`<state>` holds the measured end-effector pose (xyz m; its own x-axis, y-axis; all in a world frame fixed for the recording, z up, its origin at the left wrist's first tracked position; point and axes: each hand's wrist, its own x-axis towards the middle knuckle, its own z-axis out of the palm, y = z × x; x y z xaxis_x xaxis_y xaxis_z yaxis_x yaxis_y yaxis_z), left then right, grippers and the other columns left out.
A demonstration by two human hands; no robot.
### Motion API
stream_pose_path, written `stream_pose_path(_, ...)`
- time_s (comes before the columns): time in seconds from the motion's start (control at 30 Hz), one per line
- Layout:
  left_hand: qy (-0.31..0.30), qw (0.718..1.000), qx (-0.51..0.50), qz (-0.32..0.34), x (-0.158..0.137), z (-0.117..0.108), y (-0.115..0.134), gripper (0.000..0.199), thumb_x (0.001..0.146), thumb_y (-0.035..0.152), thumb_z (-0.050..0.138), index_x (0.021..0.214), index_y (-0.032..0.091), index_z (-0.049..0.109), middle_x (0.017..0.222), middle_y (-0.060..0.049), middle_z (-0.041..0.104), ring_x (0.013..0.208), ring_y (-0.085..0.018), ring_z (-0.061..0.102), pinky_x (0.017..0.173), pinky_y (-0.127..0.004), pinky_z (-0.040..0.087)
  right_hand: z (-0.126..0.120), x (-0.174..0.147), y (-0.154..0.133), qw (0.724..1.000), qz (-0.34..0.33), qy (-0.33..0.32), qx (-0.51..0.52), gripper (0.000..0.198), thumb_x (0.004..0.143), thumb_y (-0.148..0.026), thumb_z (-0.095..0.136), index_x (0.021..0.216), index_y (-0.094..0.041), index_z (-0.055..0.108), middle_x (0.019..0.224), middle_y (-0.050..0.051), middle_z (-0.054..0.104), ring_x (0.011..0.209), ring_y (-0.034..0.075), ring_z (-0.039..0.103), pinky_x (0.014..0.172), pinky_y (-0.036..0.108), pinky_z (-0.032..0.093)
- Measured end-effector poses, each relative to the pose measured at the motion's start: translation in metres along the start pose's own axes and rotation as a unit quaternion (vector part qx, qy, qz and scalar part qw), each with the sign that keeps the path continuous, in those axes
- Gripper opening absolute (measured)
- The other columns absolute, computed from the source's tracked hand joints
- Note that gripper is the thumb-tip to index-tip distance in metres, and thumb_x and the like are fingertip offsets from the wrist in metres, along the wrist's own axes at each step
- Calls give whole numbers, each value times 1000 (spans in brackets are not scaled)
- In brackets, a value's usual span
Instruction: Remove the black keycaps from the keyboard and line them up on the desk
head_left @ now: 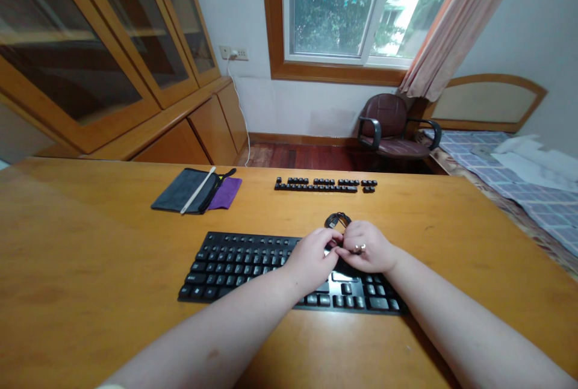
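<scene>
A black keyboard (235, 274) lies on the wooden desk, with keys in its lower rows and small posts without caps along its top. Above its upper right part my left hand (313, 256) has its thumb and fingers drawn together. Beside it, touching at the fingertips, my right hand (365, 247) is curled closed and wears a ring. Whatever the fingers grip is hidden between the hands. Just behind them is a coiled black cable (336, 218). Loose black keycaps (316, 187) stand in two rows farther back.
At the back left of the desk (90, 244) lie a dark zip pouch (174, 190), a pale thin stick (198, 189) across it and a purple cloth (226, 194). Beyond the desk stand a glass-door cabinet (180, 112), an armchair (388, 118) and a bed (510, 160).
</scene>
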<state>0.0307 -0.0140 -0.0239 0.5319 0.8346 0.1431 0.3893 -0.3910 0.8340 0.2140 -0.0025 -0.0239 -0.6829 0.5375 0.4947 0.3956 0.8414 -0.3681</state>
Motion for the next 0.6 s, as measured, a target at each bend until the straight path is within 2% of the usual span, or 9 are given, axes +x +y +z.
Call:
stream_pose_path(0.1, 1, 1000, 6, -3, 0, 0, 0, 22, 78, 15, 51, 97, 21, 61, 98, -3, 63, 91, -18, 58, 83, -29, 47, 0, 0, -1, 1000, -13, -2, -26, 31, 85, -22, 50, 54, -21, 46, 52, -1, 51, 49, 11, 45, 55, 27, 35)
stream_pose_path(0.33, -6, 1000, 11, -3, 0, 0, 3, 22, 82, 18, 47, 100, 20, 60, 99, -4, 64, 92, -18, 59, 84, -30, 47, -2, -4, -1, 997, -5, 73, -23, 32, 84, -18, 46, 53, -21, 40, 49, -1, 46, 48, 11, 40, 53, 27, 31)
stream_pose_path(0.6, -7, 1000, 16, -4, 1, 1, 2, 22, 82, 18, 49, 101, 20, 60, 100, -3, 64, 92, -17, 60, 85, -30, 47, -1, -5, -1, 996, -8, 82, -21, 31, 83, -16, 46, 54, -21, 39, 49, -1, 45, 48, 12, 40, 53, 28, 30)
